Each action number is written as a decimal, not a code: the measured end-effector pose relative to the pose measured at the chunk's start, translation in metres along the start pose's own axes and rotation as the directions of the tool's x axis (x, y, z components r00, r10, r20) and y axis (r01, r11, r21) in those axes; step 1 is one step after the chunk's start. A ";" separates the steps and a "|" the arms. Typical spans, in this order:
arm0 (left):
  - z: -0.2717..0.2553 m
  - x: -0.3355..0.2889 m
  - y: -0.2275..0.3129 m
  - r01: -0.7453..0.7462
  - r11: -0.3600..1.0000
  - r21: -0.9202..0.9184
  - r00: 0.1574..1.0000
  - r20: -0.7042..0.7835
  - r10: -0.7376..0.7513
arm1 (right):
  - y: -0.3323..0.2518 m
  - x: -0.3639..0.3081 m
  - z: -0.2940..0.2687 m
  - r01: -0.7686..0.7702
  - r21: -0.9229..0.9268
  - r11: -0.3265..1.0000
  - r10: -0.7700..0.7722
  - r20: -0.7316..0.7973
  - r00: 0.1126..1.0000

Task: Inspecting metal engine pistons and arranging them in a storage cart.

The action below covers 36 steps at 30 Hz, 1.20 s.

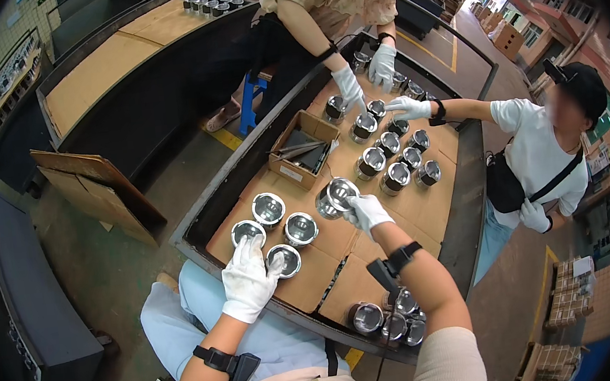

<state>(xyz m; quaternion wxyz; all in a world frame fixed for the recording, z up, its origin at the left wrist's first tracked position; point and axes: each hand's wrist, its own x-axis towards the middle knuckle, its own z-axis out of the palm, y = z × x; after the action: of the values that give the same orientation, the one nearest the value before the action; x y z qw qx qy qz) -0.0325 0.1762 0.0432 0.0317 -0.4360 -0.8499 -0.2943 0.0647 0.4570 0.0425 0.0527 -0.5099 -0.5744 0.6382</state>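
Note:
My gloved right hand [368, 213] grips a shiny metal piston [342, 192] by its near right side, tilted with its hollow end up. Another piston [324, 207] is partly hidden just behind it; whether the two touch, I cannot tell. My gloved left hand [250, 276] is spread over the near left group. Its fingers reach the rim of one piston [248, 231], and its thumb lies at a second piston [285, 261]. Close by stand two more, a far piston [268, 209] and a right-hand piston [300, 230], hollow ends up.
Cardboard lines the black-rimmed table [198, 235]. An open cardboard box [304, 150] holds dark flat pieces. Several pistons [395, 177] stand further off, others [367, 318] at the near right corner. Two co-workers' gloved hands [409, 108] work at the far end. Folded cardboard [100, 190] leans at left.

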 end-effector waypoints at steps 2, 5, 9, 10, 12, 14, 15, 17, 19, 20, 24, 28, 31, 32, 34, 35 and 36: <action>0.002 -0.001 -0.001 0.040 0.999 -0.010 0.999 0.009 -0.040 | 0.003 0.026 0.010 -0.044 -0.050 0.998 0.042 -0.029 0.999; 0.003 -0.002 -0.004 0.050 0.999 -0.006 0.999 -0.006 -0.050 | 0.011 0.055 0.029 -0.065 -0.056 0.996 0.062 -0.068 0.996; 0.004 0.000 -0.003 0.038 0.999 -0.036 0.999 -0.025 -0.039 | 0.025 0.084 0.039 -0.107 -0.203 0.973 0.093 -0.077 0.993; 0.004 0.000 -0.001 0.049 0.998 -0.039 0.999 -0.016 -0.050 | 0.031 0.089 0.040 -0.112 -0.156 0.981 0.100 -0.079 0.992; 0.004 0.001 0.000 0.059 0.997 -0.039 0.998 -0.004 -0.059 | 0.039 0.095 0.043 -0.117 -0.088 0.989 0.112 -0.062 0.992; 0.002 0.003 0.001 0.075 0.994 -0.075 0.997 -0.002 -0.075 | 0.043 0.096 0.043 -0.125 -0.123 0.985 0.118 -0.062 0.991; 0.002 0.004 0.000 0.071 0.995 -0.074 0.997 0.000 -0.071 | 0.043 0.096 0.043 -0.128 -0.159 0.979 0.120 -0.062 0.991; 0.002 0.006 0.000 0.084 0.994 -0.064 0.996 0.027 -0.083 | 0.039 0.095 0.037 -0.135 -0.131 0.982 0.132 -0.031 0.991; 0.001 0.009 -0.001 0.078 0.995 -0.069 0.997 0.006 -0.078 | 0.028 0.081 0.035 -0.110 -0.309 0.945 0.092 -0.070 0.993; -0.001 0.008 -0.001 0.072 0.995 -0.075 0.997 -0.020 -0.074 | 0.019 0.072 0.033 -0.062 -0.355 0.933 0.038 -0.073 0.997; 0.000 0.006 -0.003 0.084 0.995 -0.055 0.995 -0.045 -0.086 | 0.024 0.057 0.022 0.121 -0.565 0.816 -0.168 -0.032 0.985; -0.005 0.001 0.004 0.098 0.993 -0.062 0.994 -0.049 -0.101 | 0.020 -0.003 0.032 0.140 -0.569 0.810 -0.150 0.029 0.988; 0.000 -0.009 0.000 0.052 0.991 -0.122 0.995 -0.080 -0.062 | 0.025 -0.025 0.043 0.116 -0.613 0.782 -0.092 0.071 0.993; 0.002 -0.011 -0.006 0.041 0.990 -0.136 0.995 -0.086 -0.053 | 0.019 -0.029 0.048 0.122 -0.675 0.728 -0.066 0.108 0.992; -0.008 -0.011 -0.002 0.052 0.976 -0.210 0.998 -0.027 -0.059 | 0.012 -0.032 0.050 0.130 -0.701 0.701 -0.061 0.122 0.991; -0.013 -0.012 -0.004 0.081 0.962 -0.259 0.997 0.033 -0.075 | 0.014 -0.031 0.051 0.134 -0.721 0.679 -0.050 0.136 0.989; -0.008 -0.011 -0.007 0.045 0.941 -0.336 0.998 -0.035 -0.061 | 0.027 -0.014 0.043 0.275 -0.781 0.560 -0.230 0.173 0.958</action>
<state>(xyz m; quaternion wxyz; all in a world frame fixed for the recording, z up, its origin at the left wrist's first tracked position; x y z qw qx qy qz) -0.0328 0.1608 0.0424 -0.0315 -0.4053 -0.7981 -0.4448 0.0546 0.4093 0.0223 -0.1046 -0.3754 -0.8664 0.3122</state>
